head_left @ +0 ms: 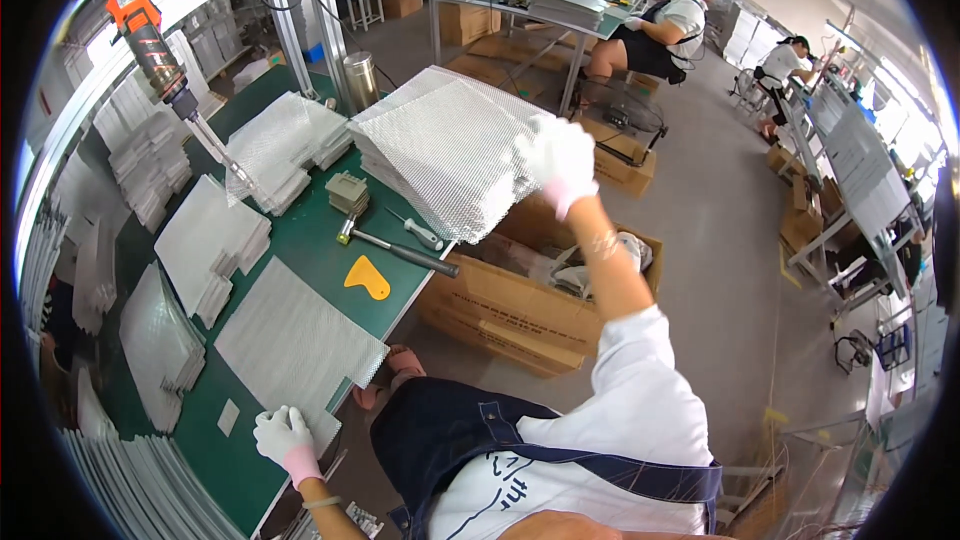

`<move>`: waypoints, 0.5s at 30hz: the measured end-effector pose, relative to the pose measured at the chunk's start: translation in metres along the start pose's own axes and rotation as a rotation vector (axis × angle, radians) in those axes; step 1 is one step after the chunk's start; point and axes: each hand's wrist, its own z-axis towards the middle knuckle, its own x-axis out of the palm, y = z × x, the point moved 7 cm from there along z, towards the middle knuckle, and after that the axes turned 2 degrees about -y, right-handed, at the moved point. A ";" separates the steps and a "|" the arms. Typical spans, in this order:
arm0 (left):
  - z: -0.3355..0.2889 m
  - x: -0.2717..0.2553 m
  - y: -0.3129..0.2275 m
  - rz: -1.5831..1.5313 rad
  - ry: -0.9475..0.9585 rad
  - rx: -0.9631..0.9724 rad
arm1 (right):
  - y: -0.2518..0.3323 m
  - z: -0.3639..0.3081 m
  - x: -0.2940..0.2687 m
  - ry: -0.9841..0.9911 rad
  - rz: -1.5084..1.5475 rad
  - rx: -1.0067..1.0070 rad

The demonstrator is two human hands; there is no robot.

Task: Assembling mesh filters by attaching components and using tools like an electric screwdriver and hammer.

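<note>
My right hand [562, 162], in a white glove with a pink cuff, is at the right edge of a tall stack of silvery mesh sheets [400, 130]. Its fingers, a little blurred, are closed on the top mesh sheet [465, 145], which lies askew over the pile. Another mesh sheet [290, 330] lies flat along the table's near edge. On its near corner rests my gloved left hand [285, 437], fingers stretched and slightly apart. A small pale rectangular piece [229, 417] lies just beyond that hand.
On the green table [395, 295] lie a yellow scraper [367, 278], a hammer [400, 252], a screwdriver [422, 232] and a grey-green block [348, 194]. Several sheet stacks [210, 240] line the far side. An orange-black power driver [150, 45] hangs above. A cardboard box [520, 310] stands beside the table.
</note>
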 end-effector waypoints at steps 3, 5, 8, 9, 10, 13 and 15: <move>0.002 -0.008 -0.011 0.015 0.011 0.001 | -0.072 0.024 0.060 0.338 0.025 0.162; 0.000 -0.008 -0.013 0.012 -0.015 -0.028 | -0.083 0.031 0.095 0.565 0.423 0.206; -0.005 -0.008 -0.011 -0.004 -0.029 -0.062 | -0.099 0.042 0.107 0.681 0.708 0.265; -0.010 -0.006 -0.008 0.001 -0.047 -0.066 | -0.088 0.045 0.099 0.642 0.921 0.263; -0.015 -0.005 -0.006 0.008 -0.063 -0.071 | -0.079 0.044 0.091 0.604 1.134 0.266; -0.015 -0.002 -0.006 0.004 -0.078 -0.050 | -0.070 0.034 0.093 0.485 1.694 0.409; -0.012 -0.005 -0.010 0.016 -0.030 -0.071 | -0.046 0.001 0.077 0.394 1.704 0.429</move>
